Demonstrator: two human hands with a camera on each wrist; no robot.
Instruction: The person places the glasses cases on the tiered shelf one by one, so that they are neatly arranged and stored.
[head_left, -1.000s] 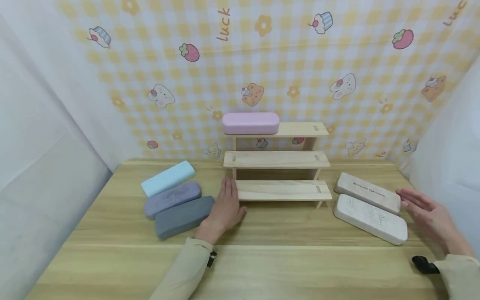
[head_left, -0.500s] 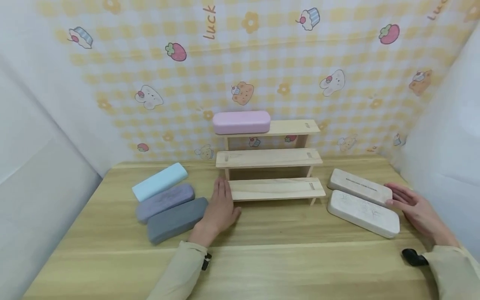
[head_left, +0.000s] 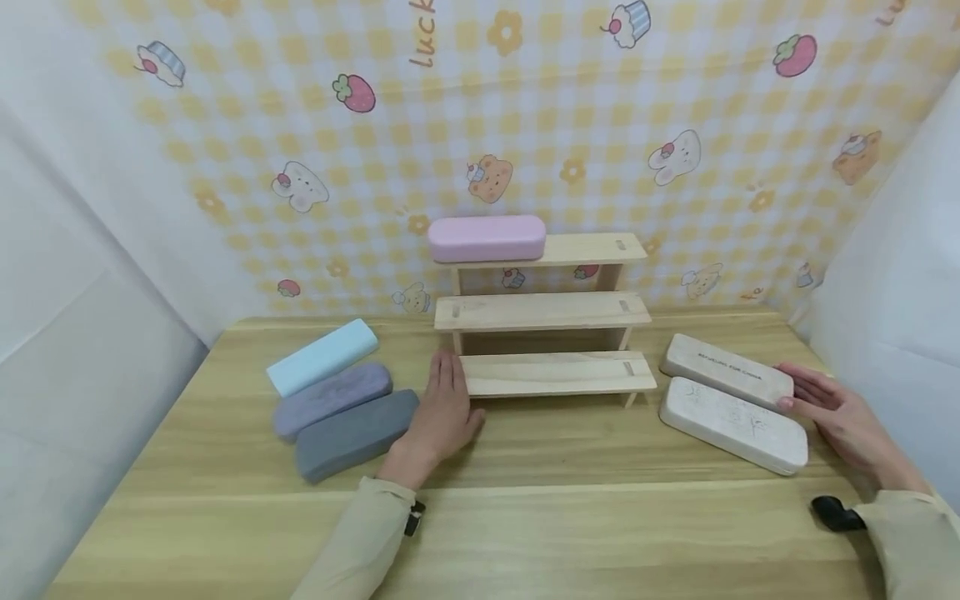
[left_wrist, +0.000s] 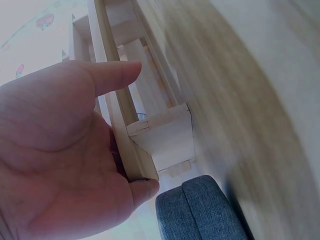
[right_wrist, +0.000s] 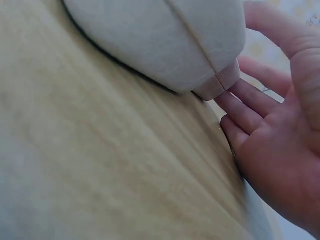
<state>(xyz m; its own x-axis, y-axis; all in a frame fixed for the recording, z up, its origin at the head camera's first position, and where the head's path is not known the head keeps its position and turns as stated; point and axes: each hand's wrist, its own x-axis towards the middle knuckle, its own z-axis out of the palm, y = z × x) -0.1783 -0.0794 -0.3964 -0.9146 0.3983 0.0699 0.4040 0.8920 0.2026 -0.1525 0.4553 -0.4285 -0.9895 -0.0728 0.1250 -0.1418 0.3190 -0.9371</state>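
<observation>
My left hand (head_left: 441,415) rests with straight fingers on the left end of the bottom tier of a wooden step shelf (head_left: 555,375); its thumb sticks out free in the left wrist view. At the right, my right hand (head_left: 847,425) pinches the right end of a beige glasses case (head_left: 727,372) with printed lettering, thumb at the near corner, fingers beyond the end. A white glasses case (head_left: 735,427) with faint drawings lies just in front of it. In the right wrist view the white case partly hides the beige one (right_wrist: 222,85). A pink glasses case (head_left: 487,239) lies on the top tier's left half.
Left of the shelf lie a light blue case (head_left: 322,357), a purple case (head_left: 333,400) and a dark grey case (head_left: 358,435), side by side on the wooden table (head_left: 525,533). A yellow checked cloth (head_left: 570,100) hangs behind the shelf.
My right hand has closed in on the beige case's right end, its thumb now against the near corner. The left hand stays at the shelf; the head view shifted slightly.
</observation>
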